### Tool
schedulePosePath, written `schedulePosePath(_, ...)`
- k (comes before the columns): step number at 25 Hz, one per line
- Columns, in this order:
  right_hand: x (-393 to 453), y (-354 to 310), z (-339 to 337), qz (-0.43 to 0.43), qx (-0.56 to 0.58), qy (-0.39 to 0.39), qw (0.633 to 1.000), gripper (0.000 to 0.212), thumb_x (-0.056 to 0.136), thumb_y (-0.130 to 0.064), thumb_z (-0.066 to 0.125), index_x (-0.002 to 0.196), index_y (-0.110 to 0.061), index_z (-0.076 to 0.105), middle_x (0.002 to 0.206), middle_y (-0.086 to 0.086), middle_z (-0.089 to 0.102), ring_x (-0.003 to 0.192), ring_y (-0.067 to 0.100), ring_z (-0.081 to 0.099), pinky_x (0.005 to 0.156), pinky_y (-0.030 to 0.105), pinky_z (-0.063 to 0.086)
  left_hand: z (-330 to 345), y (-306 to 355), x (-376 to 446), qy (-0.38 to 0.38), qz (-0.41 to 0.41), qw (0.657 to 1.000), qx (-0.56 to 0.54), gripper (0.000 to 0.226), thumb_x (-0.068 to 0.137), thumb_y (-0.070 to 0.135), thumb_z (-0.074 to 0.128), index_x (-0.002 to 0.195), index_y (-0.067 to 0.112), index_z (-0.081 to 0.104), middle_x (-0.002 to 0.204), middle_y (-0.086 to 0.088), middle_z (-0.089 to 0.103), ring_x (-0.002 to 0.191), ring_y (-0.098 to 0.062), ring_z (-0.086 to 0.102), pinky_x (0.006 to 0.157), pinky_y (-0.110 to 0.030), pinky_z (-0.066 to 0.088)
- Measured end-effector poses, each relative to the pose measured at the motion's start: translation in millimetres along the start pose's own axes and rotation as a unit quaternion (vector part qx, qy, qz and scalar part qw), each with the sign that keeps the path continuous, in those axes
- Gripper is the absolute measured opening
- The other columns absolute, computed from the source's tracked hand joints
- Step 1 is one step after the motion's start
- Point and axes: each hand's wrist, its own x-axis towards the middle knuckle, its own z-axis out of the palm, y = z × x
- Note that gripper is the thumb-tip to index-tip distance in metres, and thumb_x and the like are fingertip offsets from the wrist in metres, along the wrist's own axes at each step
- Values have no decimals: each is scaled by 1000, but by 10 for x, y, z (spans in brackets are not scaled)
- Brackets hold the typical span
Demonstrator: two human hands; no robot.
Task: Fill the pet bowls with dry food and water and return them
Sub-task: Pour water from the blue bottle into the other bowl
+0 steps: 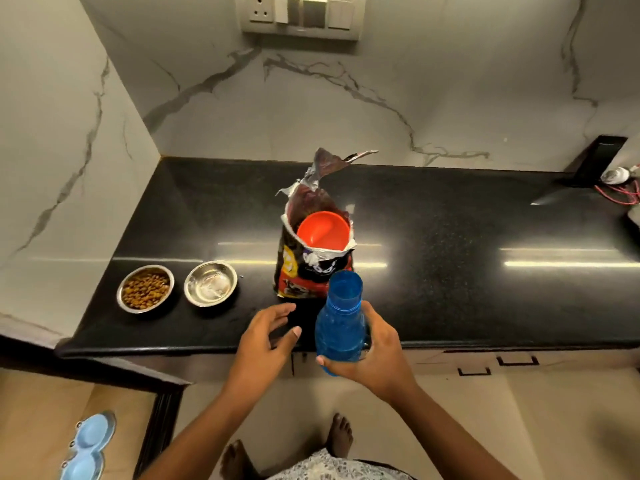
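- R hand [375, 351] wrapped round a blue plastic bottle [341, 327], fingers clamped on its lower body; bottle upright, mouth open at top, held just over the front edge of the black granite countertop [450, 271].
- L hand [265, 337] empty, fingers spread apart & curled loosely, hovering just left of the bottle, not touching it.
- Two steel pet bowls side by side on the counter's left part, near each other but apart:
- left bowl [145, 288] holds brown dry kibble
- right bowl [210, 284] looks to hold clear water; level hard to tell.
- Pet food bag [313, 271] stands upright behind the bottle, right of the bowls, top torn open, foil flaps sticking up.
- Orange scoop/cup [323, 228] sits inside the bag's mouth, open side facing camera.
- Light-blue double-bowl stand [88, 448] on the floor, bottom left, both wells vacant.
- Bare feet visible on the tiled floor below the hands.
- Switch panel w/ socket [301, 13] on marble wall above.
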Motion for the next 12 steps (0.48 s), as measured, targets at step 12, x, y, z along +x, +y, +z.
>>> schedulePosePath(12,312,-578,1253,19,-104,-42,994,89,58,-60,89,135,-43,48,119,-22,67,109,0,64,96,34,55,-1431,-1006,595,163,-247,949,-104,45,95,24,62,135,10,48,105,-12,66,89,-31,70,75,-46,61)
